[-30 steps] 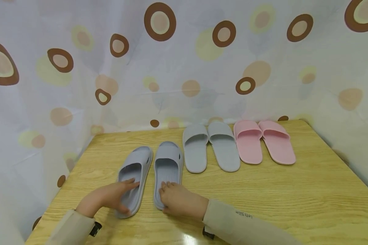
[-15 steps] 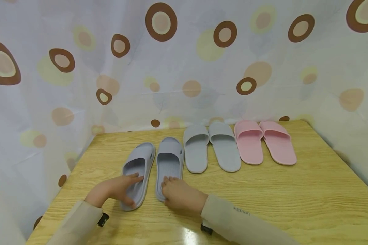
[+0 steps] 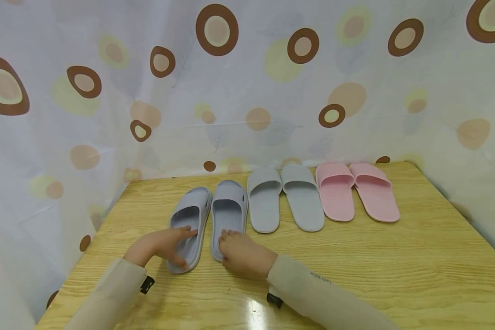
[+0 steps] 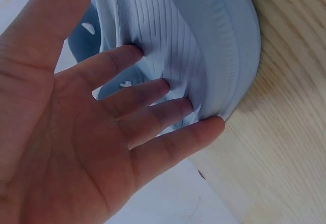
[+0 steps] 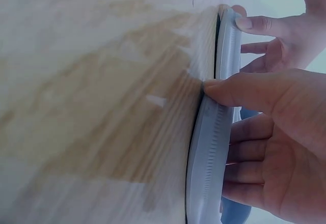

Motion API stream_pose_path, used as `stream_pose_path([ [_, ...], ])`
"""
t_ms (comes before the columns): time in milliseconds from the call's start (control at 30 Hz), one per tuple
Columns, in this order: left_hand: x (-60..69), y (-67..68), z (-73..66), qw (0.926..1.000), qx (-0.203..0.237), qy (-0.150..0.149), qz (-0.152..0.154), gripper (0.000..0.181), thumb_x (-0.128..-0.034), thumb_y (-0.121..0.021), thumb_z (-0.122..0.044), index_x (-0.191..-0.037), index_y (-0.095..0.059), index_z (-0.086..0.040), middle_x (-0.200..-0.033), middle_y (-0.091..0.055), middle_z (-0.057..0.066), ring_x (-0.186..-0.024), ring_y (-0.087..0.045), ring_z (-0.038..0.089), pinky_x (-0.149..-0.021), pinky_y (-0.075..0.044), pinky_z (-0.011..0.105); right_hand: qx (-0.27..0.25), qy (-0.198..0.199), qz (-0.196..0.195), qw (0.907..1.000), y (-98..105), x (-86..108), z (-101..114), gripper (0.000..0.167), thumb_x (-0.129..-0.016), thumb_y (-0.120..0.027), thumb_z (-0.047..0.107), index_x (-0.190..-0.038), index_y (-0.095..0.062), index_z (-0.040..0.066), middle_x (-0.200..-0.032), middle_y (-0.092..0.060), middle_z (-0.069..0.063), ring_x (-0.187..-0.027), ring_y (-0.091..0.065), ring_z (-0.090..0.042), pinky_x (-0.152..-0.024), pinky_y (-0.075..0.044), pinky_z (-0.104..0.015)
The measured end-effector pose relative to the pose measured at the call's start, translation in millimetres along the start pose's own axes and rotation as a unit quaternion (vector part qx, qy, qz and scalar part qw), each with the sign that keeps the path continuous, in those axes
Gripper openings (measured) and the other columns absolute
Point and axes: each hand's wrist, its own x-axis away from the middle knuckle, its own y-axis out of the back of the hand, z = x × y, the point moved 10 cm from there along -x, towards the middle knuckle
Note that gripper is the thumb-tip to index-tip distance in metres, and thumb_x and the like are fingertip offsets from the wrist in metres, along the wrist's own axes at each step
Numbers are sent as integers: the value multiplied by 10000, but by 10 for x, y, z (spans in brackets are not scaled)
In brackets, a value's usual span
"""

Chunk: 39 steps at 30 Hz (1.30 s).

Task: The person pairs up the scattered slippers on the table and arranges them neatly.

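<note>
Two grey-lavender slippers lie side by side at the left of the table, toes pointing away. On the left slipper (image 3: 192,196), my left hand (image 3: 165,245) holds the heel part, thumb near the heel edge and fingertips on the ribbed insole (image 4: 168,35). My right hand (image 3: 243,250) grips the heel of the right slipper (image 3: 229,189). In the right wrist view its thumb presses the sole's edge (image 5: 209,147) while the fingers reach over the insole. The heel of that slipper is partly covered by the hand in the head view.
To the right stand a pale grey pair of slippers (image 3: 265,213) and, beyond it, a pink pair (image 3: 339,204). All are on a wood-grain table (image 3: 354,270). A patterned cloth (image 3: 231,91) hangs behind the table and along both sides.
Both hands have slid the grey-lavender slippers forward and slightly right, closer to the pale grey pair's line. The pale grey and pink pairs have stayed in place.
</note>
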Motion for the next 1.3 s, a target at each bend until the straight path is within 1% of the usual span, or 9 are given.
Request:
stream_pose_path([
  [167,-75,33,42,10000,-18,76,56,868,-760,-818,-279,-1438,-386,48,-1452,-338,334,-1291,-401,464,-1039,-360,535,-50,-54,-56,10000,10,-38,-59,494,-879,-667,244,-1271,-586,-46,-1330,-545,-218,-1225,-535,-324,-1042,-407,-357],
  [367,-209,83,97,9999,-115,88,94,857,-775,-806,-279,-1441,-379,48,-1460,-329,330,-1313,-373,462,-1052,-344,533,-243,-117,20,9996,0,-85,-136,491,-910,-644,240,-1308,-561,-35,-1364,-517,-215,-1252,-512,-323,-1056,-391,-365],
  [500,-284,119,142,9994,-61,297,174,865,-778,-807,-287,-1458,-369,20,-1480,-314,307,-1334,-352,446,-1065,-330,524,-375,-142,17,9992,12,-111,-173,473,-920,-634,232,-1307,-564,-31,-1365,-519,-210,-1248,-517,-323,-1060,-387,-364],
  [600,-321,135,176,9987,-39,455,218,865,-783,-801,-300,-1468,-364,-4,-1491,-311,287,-1349,-339,433,-1074,-322,519,-408,-171,13,9990,2,-140,-196,476,-907,-643,222,-1302,-568,-32,-1360,-523,-212,-1243,-520,-326,-1056,-391,-367],
  [733,-380,158,208,9983,-73,515,249,865,-794,-792,-311,-1477,-352,-13,-1497,-305,280,-1362,-321,427,-1086,-306,516,-438,-275,66,9986,-18,-191,-233,478,-888,-658,204,-1297,-574,-29,-1361,-520,-216,-1247,-515,-334,-1045,-404,-379],
  [867,-438,197,228,9980,-116,565,261,869,-797,-788,-320,-1482,-345,-21,-1500,-305,274,-1368,-312,423,-1092,-299,511,-487,-407,189,9978,-14,-229,-264,457,-893,-654,188,-1294,-580,-20,-1379,-504,-213,-1259,-502,-341,-1051,-397,-384],
  [1033,-499,237,248,9975,-209,608,305,867,-800,-782,-325,-1486,-342,-30,-1503,-304,269,-1378,-296,421,-1100,-289,507,-525,-619,456,9957,-26,-268,-324,452,-916,-647,207,-1314,-571,6,-1420,-470,-190,-1289,-471,-337,-1073,-370,-384],
  [1133,-535,261,257,9971,-266,635,319,868,-797,-783,-328,-1485,-345,-31,-1499,-312,267,-1378,-297,421,-1100,-289,508,-596,-727,607,9937,-46,-289,-363,475,-929,-635,216,-1347,-541,10,-1448,-440,-183,-1316,-441,-334,-1091,-345,-384],
  [1300,-610,287,302,9963,-277,719,384,871,-808,-771,-342,-1495,-327,-39,-1508,-310,247,-1385,-291,407,-1108,-281,497,-798,-817,708,9909,-55,-311,-406,489,-941,-608,183,-1383,-500,6,-1472,-406,-181,-1345,-400,-336,-1110,-313,-388],
])
